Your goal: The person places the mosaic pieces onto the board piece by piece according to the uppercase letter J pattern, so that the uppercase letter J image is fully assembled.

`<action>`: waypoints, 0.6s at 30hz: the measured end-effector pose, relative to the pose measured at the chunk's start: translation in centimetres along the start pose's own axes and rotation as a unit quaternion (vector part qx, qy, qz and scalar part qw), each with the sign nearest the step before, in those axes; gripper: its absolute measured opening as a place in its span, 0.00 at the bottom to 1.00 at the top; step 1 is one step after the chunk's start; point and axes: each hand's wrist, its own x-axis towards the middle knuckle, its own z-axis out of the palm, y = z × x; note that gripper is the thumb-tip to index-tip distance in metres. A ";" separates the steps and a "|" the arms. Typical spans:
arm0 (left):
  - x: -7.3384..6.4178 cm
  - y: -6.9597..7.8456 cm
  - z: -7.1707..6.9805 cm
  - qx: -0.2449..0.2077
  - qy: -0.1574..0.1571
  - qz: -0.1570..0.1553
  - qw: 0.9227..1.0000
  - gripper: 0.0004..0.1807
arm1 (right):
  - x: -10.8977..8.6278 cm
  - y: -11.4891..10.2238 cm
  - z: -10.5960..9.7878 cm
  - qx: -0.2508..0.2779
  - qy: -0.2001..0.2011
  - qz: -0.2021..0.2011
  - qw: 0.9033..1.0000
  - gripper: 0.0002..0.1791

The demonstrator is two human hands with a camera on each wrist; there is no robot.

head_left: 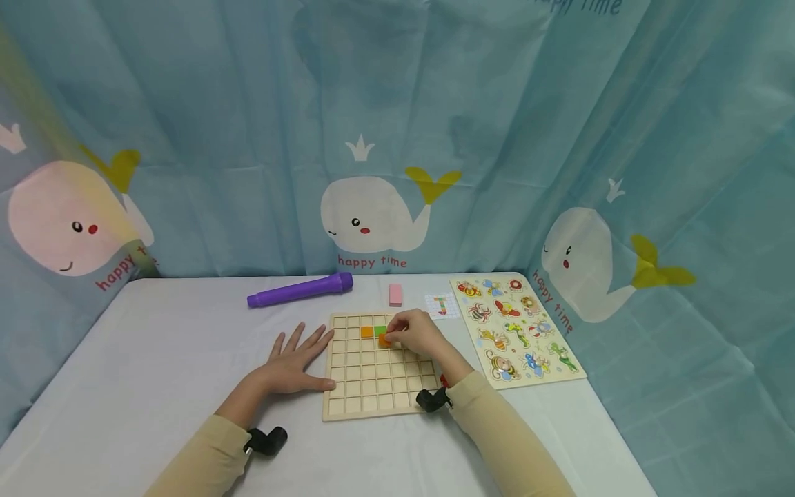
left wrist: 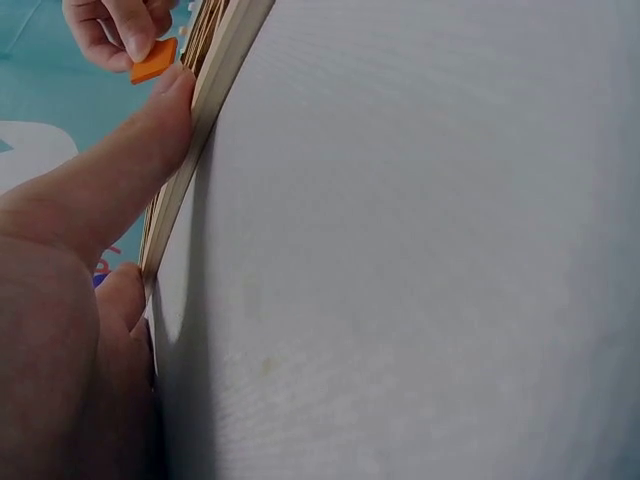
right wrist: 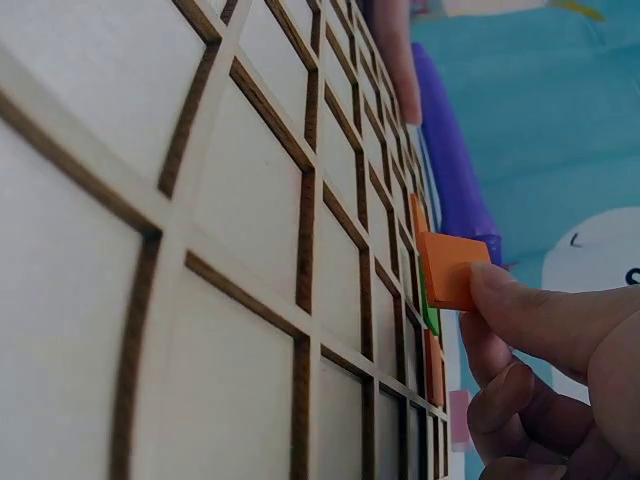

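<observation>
My right hand (head_left: 419,336) pinches an orange square tile (right wrist: 455,270) between thumb and fingers, just over the upper part of a wooden grid board (head_left: 369,386). Set in the grid beside it are another orange tile (head_left: 367,332) and a green tile (head_left: 379,330). The right wrist view shows a further orange tile (right wrist: 434,370) past the green one, hidden by the hand in the head view. My left hand (head_left: 288,369) lies with fingers spread at the board's left edge, its thumb and fingertips touching the rim.
Behind the board lie a purple microphone-shaped stick (head_left: 300,290), a pink block (head_left: 395,295) and a small pattern card (head_left: 442,306). An insect picture puzzle (head_left: 515,331) is to the right. Something red (head_left: 444,380) shows partly by my right wrist. A curtain (head_left: 397,103) encloses the white table (head_left: 186,345).
</observation>
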 end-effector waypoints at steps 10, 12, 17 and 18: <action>0.3 -0.8 0.8 -0.015 0.017 0.006 1.000 0.65 | 0.5 -0.3 1.0 -0.024 -0.011 0.012 1.000 0.04; 0.4 -0.9 1.0 -0.013 0.021 0.003 1.000 0.66 | 0.4 -0.4 1.1 -0.032 -0.012 0.016 0.999 0.04; 0.5 -0.7 0.9 -0.015 0.018 0.004 1.000 0.65 | 0.5 -0.4 1.2 -0.059 -0.011 0.023 0.998 0.04; 0.4 -0.6 0.8 -0.018 0.017 0.006 1.000 0.64 | 0.5 -0.4 1.2 -0.062 -0.011 0.023 0.998 0.04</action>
